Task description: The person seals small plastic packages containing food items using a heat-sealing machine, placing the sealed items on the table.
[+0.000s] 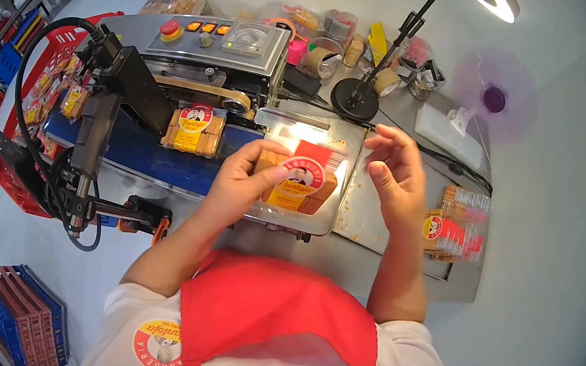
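My left hand grips a clear plastic pack of biscuits with a red and yellow printed label. Its thumb presses on the front of the pack. To the right, my right hand is raised with its fingers apart and curled, holding nothing. The held pack is above the metal end plate of a band sealing machine. Another biscuit pack rests on the machine's blue conveyor belt, left of my left hand.
A black printer head on a bracket overhangs the belt. Finished packs fill a red crate at left. Stacked packs lie at right. A ring lamp's base, tubs, tape rolls and a purple fan stand behind.
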Motion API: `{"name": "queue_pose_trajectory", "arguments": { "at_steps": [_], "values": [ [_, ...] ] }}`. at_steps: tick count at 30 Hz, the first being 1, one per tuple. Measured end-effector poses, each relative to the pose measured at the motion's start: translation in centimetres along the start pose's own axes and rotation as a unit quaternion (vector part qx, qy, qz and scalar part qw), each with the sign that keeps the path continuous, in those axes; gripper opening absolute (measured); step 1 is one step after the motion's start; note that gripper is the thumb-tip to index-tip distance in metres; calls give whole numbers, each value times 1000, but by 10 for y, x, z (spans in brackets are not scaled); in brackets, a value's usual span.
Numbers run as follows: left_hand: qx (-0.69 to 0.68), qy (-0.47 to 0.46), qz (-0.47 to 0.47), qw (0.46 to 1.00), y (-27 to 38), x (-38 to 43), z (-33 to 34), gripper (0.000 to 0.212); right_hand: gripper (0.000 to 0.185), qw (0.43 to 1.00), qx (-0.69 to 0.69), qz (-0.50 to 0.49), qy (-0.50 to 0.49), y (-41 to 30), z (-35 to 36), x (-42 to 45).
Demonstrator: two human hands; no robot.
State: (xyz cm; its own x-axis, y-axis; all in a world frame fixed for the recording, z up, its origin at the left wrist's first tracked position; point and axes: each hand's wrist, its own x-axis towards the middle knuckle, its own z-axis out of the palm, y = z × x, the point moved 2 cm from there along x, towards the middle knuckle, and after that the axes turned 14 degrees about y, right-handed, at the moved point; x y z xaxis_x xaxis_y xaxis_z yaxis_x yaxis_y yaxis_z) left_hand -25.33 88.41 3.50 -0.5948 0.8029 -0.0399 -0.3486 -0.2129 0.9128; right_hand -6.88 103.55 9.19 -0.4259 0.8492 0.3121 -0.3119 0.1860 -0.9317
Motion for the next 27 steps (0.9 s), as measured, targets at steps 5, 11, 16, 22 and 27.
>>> {"name": "queue_pose_trajectory", "arguments": {
  "at_steps": [5,11,16,22,27],
  "values": [
    [33,24,59,997,-23,-2,-2,26,37,966,-29,249,-67,73,4,-38],
    [272,51,216,936,5,4,-12,24,22,973,-223,61,-26,56,4,-32],
    [255,49,219,941,21,-3,4,16,15,980,-192,-10,61,34,14,-34],
    [231,57,252,938,21,3,4,6,9,963,-244,-112,18,12,18,-25],
    [202,61,244,947,24,6,2,6,15,984,-177,-10,2,14,15,-26]
  ]
}}
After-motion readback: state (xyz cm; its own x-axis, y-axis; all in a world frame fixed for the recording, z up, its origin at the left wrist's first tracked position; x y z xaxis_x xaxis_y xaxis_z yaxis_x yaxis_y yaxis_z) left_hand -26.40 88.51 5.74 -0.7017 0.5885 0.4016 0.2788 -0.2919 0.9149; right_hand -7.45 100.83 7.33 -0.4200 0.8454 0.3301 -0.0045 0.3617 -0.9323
